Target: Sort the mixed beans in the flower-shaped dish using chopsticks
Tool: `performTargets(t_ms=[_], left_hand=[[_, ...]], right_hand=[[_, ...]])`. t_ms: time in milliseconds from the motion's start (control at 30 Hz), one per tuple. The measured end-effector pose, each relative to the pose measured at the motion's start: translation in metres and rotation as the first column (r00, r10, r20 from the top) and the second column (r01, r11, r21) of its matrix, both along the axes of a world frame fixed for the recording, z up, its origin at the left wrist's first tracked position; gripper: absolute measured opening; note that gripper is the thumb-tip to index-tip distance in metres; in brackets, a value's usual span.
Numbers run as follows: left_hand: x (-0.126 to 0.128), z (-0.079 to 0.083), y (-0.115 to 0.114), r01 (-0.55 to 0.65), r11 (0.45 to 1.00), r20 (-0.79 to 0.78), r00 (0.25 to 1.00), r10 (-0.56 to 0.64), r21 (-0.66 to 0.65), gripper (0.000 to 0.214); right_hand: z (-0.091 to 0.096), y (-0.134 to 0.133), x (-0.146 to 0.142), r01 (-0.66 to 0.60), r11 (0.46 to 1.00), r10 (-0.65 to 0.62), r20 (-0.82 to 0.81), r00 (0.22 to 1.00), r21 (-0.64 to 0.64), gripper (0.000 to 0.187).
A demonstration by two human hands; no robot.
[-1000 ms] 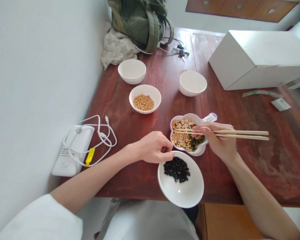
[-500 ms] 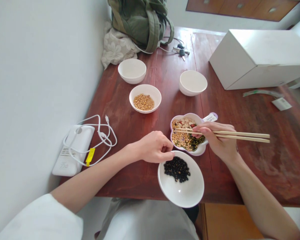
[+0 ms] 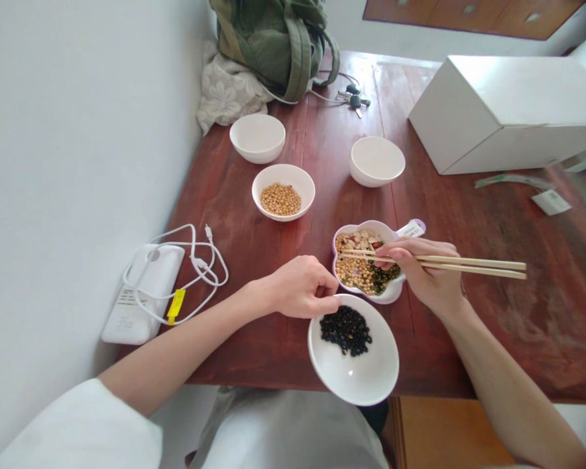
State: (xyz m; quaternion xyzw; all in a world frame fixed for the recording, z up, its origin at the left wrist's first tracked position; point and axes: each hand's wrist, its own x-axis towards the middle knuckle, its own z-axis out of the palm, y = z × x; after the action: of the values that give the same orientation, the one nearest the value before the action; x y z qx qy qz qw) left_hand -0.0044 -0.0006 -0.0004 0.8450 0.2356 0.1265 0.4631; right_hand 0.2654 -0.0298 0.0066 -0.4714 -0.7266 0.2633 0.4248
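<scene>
My right hand (image 3: 427,277) is closed on a pair of wooden chopsticks (image 3: 469,265). Their tips reach left over a flower-shaped bowl of mixed beans (image 3: 388,295). My left hand (image 3: 300,286) is curled, its fingers pinching the far rim of a white bowl of black beans (image 3: 366,374) that juts over the table's near edge. Beyond them sits a white bowl of yellow soybeans (image 3: 283,192).
Two empty white bowls (image 3: 257,137) (image 3: 376,160) stand farther back on the red wooden table (image 3: 493,221). A large white box (image 3: 508,114) fills the right rear. A green backpack (image 3: 278,42), keys (image 3: 352,99) and a white device with cable (image 3: 146,290) lie left.
The chopstick tips have shifted slightly down over the mixed beans. My left hand and the bowls have stayed put.
</scene>
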Motion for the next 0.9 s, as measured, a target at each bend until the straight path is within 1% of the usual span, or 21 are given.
performTargets(t_ms=[167, 333, 400, 667, 900], left_hand=[[0.0001, -0.0005, -0.0002, -0.003, 1.000, 0.001, 1.000, 0.003, 0.003, 0.032], [-0.0002, -0.0008, -0.0002, -0.004, 1.000, -0.006, 1.000, 0.004, 0.002, 0.031], [-0.0002, -0.0009, -0.0001, -0.005, 1.000, -0.005, 1.000, 0.005, 0.000, 0.031], [-0.0002, -0.0011, -0.0001, -0.006, 1.000, 0.013, 1.000, 0.006, -0.012, 0.031], [-0.0003, -0.0008, -0.0001, -0.001, 1.000, 0.009, 1.000, 0.001, -0.008, 0.031]], right_hand=[[0.0010, 0.0011, -0.0007, -0.005, 1.000, 0.005, 0.009, 1.000, 0.005, 0.019], [0.0009, -0.0009, -0.0014, 0.010, 0.998, -0.013, -0.053, 0.999, -0.058, 0.020], [0.0014, -0.0012, -0.0015, 0.007, 0.998, -0.012, -0.071, 0.997, -0.065, 0.021], [0.0029, 0.0011, 0.0008, 0.005, 0.998, -0.008, -0.049, 0.999, -0.060, 0.021], [0.0016, 0.0003, 0.0021, 0.027, 0.993, -0.042, -0.129, 0.991, -0.114, 0.021]])
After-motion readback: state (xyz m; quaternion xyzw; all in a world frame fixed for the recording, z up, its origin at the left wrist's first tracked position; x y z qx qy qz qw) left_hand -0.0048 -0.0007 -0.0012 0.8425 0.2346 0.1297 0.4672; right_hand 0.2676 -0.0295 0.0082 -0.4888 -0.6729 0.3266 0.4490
